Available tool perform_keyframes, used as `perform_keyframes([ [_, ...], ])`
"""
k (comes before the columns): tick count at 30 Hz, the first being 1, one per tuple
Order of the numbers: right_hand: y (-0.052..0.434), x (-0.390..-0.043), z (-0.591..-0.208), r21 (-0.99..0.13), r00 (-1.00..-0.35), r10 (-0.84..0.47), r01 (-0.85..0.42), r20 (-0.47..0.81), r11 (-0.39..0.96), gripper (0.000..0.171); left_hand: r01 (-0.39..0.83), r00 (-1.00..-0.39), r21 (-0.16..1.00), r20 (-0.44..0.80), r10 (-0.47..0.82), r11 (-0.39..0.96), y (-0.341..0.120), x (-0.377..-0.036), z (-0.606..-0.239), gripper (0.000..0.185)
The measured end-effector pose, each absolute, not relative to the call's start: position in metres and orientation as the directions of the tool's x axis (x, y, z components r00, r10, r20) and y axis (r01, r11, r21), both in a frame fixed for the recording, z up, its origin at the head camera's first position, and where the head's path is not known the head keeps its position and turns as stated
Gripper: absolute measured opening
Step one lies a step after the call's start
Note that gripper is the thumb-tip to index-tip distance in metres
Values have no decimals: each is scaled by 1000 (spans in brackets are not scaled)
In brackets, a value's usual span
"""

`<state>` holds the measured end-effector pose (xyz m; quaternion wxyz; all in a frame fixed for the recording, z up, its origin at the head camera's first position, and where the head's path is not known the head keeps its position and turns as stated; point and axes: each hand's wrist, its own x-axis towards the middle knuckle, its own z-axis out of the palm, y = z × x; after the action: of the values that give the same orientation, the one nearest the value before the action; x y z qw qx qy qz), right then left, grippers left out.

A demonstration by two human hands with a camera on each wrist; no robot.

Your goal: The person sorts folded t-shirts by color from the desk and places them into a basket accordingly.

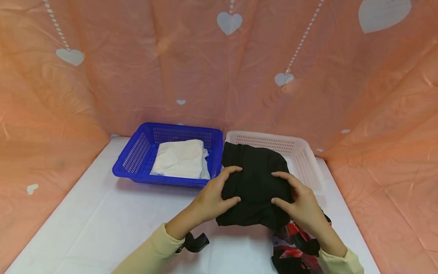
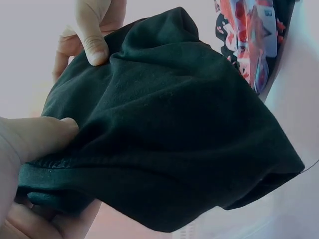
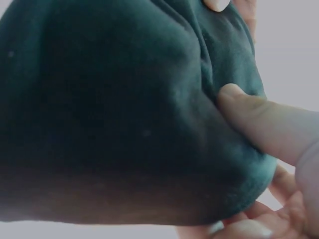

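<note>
Black cloth (image 1: 254, 186), folded and thick, apparently soft knit, is pinched at both sides by left hand (image 1: 212, 198) and right hand (image 1: 301, 203).

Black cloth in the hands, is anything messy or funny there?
Nothing stands out. Both hands hold the black cloth bunched over the white basket's front edge. A red-and-black garment lies crumpled beneath the right hand.

Cloth, plastic, sheet — mostly matt

The black garment (image 1: 254, 186) is soft matt knit cloth; the blue basket (image 1: 137, 158) and white basket (image 1: 301, 156) are perforated plastic — slightly glossy; the folded white cloth (image 1: 181, 159) looks matt; the bench (image 1: 102, 220) is smooth.
</note>
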<state>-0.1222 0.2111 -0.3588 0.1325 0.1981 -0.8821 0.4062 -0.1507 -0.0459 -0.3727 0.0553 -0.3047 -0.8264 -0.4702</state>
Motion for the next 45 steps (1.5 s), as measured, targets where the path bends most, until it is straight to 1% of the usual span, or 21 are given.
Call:
perform_keyframes([
  [3,211,-128,-354,-660,-881,-235,-465,411,589,67,587,-792,716,410,452,379,-45,-156,-369,73],
  [8,213,-137,-345,-600,-848,-235,-507,475,619,65,627,-767,688,461,447,365,-43,-164,-363,71],
  [13,216,-151,-333,-548,-814,-235,-542,532,637,63,636,-760,687,481,438,350,-38,-177,-353,70],
  [18,219,-170,-326,-506,-798,-220,-541,561,672,62,651,-754,660,499,428,377,-33,-195,-342,69],
  [22,221,-184,-323,-504,-797,-191,-526,573,685,62,650,-757,648,507,411,398,-29,-210,-333,70],
  [27,223,-201,-326,-512,-794,-136,-501,593,698,59,622,-782,661,498,375,420,-20,-229,-331,69],
  [33,231,-220,-342,-539,-788,-73,-482,611,691,56,579,-815,704,476,331,412,-3,-253,-348,68],
  [40,247,-235,-373,-593,-838,-66,-436,541,677,55,505,-858,775,401,322,381,15,-268,-383,67],
  [45,255,-247,-391,-613,-863,-90,-423,497,668,54,409,-904,842,322,281,353,24,-277,-405,65],
])
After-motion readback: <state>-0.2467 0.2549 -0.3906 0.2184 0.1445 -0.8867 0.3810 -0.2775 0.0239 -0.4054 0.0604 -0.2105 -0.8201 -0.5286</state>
